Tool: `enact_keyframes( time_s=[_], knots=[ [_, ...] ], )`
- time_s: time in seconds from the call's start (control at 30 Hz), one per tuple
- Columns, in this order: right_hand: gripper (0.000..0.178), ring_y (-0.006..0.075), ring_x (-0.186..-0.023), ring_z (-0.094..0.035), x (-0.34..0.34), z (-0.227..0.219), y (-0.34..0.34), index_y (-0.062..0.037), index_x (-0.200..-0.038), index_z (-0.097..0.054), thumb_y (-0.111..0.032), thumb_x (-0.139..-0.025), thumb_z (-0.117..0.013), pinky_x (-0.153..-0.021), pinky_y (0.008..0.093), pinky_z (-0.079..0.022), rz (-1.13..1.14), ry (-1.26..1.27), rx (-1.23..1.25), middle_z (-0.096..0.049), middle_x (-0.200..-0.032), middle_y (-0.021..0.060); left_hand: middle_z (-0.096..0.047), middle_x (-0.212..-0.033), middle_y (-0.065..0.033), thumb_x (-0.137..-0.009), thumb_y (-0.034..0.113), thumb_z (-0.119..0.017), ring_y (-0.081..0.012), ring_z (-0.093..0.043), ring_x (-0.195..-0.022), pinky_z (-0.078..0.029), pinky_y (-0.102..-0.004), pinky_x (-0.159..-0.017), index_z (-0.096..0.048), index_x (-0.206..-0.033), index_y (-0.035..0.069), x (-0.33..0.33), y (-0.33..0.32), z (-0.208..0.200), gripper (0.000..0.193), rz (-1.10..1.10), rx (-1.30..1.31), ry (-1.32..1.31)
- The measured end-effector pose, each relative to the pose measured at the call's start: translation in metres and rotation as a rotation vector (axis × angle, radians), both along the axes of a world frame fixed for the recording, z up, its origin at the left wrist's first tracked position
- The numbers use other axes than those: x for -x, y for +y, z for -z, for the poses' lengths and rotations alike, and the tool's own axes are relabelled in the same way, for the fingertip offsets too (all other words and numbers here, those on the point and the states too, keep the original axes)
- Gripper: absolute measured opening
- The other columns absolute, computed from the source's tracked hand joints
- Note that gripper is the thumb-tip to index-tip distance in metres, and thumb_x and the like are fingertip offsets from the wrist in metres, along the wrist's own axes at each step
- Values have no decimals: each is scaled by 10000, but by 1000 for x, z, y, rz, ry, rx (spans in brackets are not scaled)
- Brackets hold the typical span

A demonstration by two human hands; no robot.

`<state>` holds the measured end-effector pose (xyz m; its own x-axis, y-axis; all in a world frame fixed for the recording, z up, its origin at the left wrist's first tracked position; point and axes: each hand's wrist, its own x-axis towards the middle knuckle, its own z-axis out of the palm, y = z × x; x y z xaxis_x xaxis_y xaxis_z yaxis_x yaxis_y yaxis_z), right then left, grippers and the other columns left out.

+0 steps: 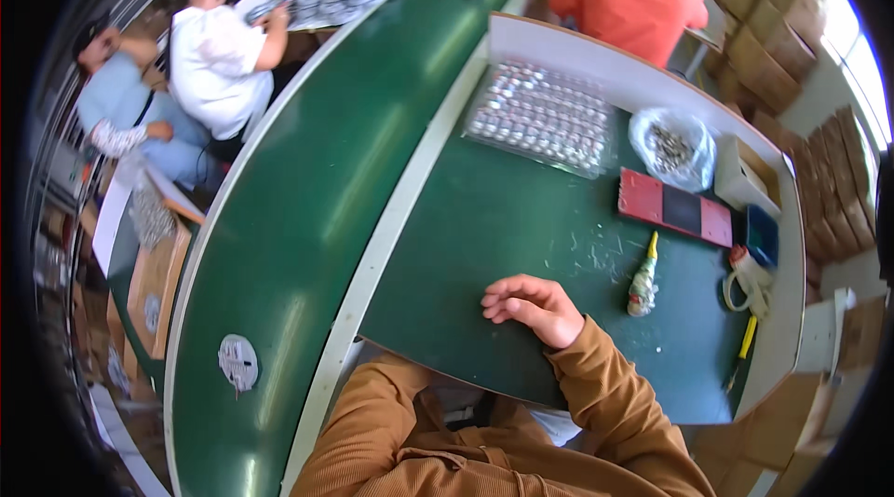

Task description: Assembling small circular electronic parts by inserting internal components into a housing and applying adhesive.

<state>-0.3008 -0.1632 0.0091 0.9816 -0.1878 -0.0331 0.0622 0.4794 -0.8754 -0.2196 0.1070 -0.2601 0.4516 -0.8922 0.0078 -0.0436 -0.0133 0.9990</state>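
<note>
My right hand (pixel 537 309) hovers over or rests on the near part of the green table (pixel 447 264), its fingers loosely curved and parted, with nothing in them. A brown sleeve covers its forearm. My left arm, in the same brown sleeve (pixel 372 404), bends down by the table's near edge, and its hand is out of sight. To the right of my right hand lies a squeeze bottle (pixel 643 287) with a yellow nozzle and a wrapped body. Beyond it sits a red block with a black middle (pixel 675 206).
A clear tray of round silvery parts (pixel 545 115) and a plastic bag of small metal pieces (pixel 672 148) stand at the back. A yellow-handled tool (pixel 747 339) lies right. On the left, the green conveyor (pixel 307 190) carries a pale round part (pixel 238 364). Several people sit beyond.
</note>
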Motion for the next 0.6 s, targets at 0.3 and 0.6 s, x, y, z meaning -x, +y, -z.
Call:
enact_keyframes(
  time_s=[0.3,0.6],
  knots=[
    [309,285,-1113,-718,6,6,-8,75,-1381,-622,-26,-1096,-557,-1006,362,-576,54,-3,9,-718,-1271,212,-672,-1311,-106,-1144,274,-417,-230,-625,-1109,-503,-357,-1035,-617,-1378,66,16,-23,11,372,9,7,-301],
    [305,248,-1109,-715,8,9,-10,60,-1381,-640,-17,-1092,-578,-1005,342,-585,54,-7,-70,-729,-1247,177,-691,-1251,-98,-1138,269,-442,-248,-628,-1044,-514,-368,-981,-660,-1272,70,-4,-45,-108,324,237,-2,-530]
  ],
)
